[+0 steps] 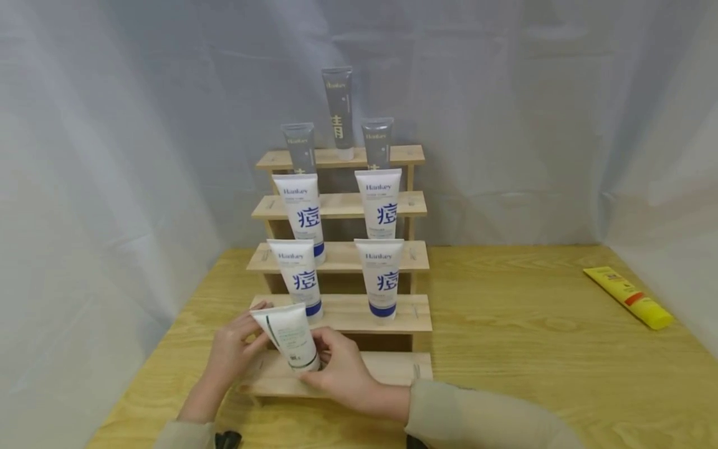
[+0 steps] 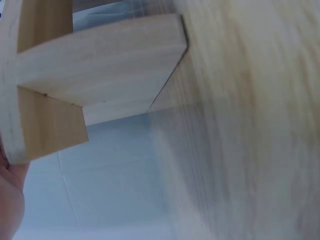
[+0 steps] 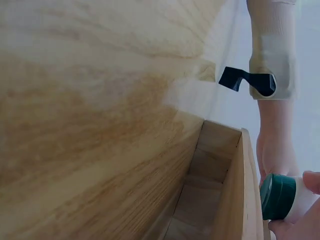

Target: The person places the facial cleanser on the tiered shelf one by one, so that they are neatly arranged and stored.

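Note:
In the head view a white squeeze tube (image 1: 291,340) with green print tilts to the left over the lowest step of a wooden tiered stand (image 1: 387,368). My right hand (image 1: 344,371) grips its lower end from the right, thumb in front near the cap. On the left edge is my left hand (image 1: 232,349), its thumb against the tube and its fingers partly hidden behind it. The right wrist view shows the tube's dark green cap (image 3: 282,197) beside the stand's edge. Only a bit of my left hand (image 2: 10,205) shows in the left wrist view, beside the stand.
White tubes with blue lettering (image 1: 382,274) stand in pairs on the steps above. Grey tubes (image 1: 339,109) stand higher, one on the top step. A yellow tube (image 1: 628,296) lies on the wooden table (image 1: 516,324) to the right. White sheeting (image 1: 505,125) hangs behind.

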`<state>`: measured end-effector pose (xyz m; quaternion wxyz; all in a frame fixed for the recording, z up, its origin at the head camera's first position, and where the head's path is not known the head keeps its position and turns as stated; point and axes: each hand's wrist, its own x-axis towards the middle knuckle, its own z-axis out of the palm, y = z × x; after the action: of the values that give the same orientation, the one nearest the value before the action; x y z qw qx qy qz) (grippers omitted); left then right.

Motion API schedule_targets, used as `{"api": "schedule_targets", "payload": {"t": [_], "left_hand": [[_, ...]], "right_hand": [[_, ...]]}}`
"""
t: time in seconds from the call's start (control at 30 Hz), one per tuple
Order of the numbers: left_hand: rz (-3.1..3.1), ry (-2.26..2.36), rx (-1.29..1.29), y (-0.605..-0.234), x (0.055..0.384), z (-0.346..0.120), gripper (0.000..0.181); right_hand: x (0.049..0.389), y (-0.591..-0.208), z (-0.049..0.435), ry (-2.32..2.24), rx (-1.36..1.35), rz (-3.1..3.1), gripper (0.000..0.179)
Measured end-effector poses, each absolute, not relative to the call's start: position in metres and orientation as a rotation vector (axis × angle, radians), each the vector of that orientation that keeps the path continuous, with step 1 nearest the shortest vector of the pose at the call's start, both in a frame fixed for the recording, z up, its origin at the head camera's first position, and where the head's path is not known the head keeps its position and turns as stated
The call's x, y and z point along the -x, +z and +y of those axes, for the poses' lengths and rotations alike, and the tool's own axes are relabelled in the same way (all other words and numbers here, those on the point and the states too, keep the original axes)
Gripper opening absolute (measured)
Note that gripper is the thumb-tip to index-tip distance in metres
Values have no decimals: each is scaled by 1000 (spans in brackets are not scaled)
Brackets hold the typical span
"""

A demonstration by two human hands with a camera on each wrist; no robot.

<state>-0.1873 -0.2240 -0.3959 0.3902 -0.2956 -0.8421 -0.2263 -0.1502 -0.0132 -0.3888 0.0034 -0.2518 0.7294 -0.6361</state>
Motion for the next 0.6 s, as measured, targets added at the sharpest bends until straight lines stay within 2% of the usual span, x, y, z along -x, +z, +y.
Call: {"api": "schedule_targets", "payload": {"t": [0.6], "left_hand": [[-2122, -585, 759, -397, 189, -224, 50]], "right_hand": [[153, -396, -16, -1905, 767, 2315, 47]]}}
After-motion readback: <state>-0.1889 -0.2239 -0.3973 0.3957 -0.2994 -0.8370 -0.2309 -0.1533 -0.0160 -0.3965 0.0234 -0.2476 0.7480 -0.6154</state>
